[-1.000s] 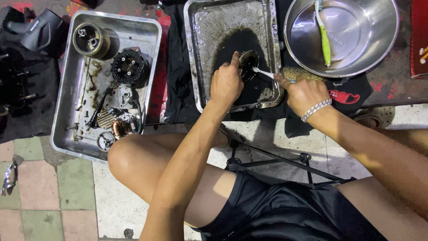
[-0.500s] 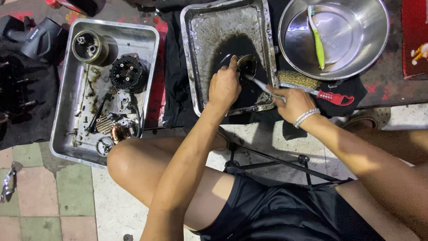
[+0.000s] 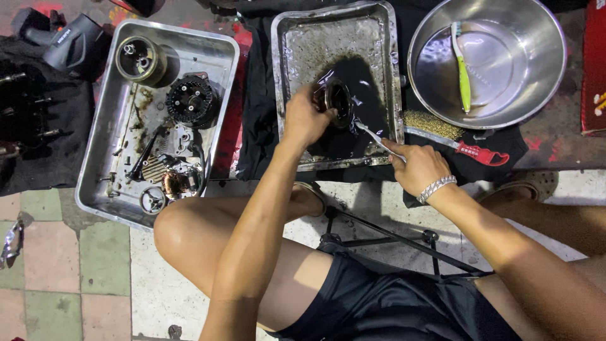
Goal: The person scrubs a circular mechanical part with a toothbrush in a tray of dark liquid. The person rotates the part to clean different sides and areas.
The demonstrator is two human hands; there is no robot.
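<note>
My left hand [image 3: 305, 117] grips a round, dark metal engine part [image 3: 336, 98], holding it tilted over the black oily liquid in the middle steel tray [image 3: 287, 57]. My right hand [image 3: 416, 165] holds a thin white-handled brush [image 3: 374, 136] whose tip points at the lower right side of that part. Oil glistens around the part.
A second steel tray [image 3: 101, 145] at left carries several greasy engine parts. A steel bowl [image 3: 543, 88] at upper right holds a green toothbrush [image 3: 463, 66]. A wire brush with a red handle [image 3: 464, 150] lies on black cloth below the bowl. My bare knees sit over the tiled floor.
My right hand drew back toward me and down, with the brush now angled up at the part. My left hand turned the part more upright in the oil.
</note>
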